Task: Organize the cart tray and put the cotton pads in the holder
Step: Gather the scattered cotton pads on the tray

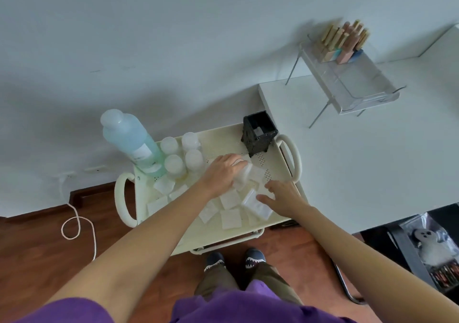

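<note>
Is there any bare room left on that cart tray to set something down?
Yes: the far strip of the tray, between the small jars and the black holder, looks bare. The near half is crowded with loose cotton pads, with the left hand gathering some and the right hand among them. The white table beside the cart has open space.
</note>
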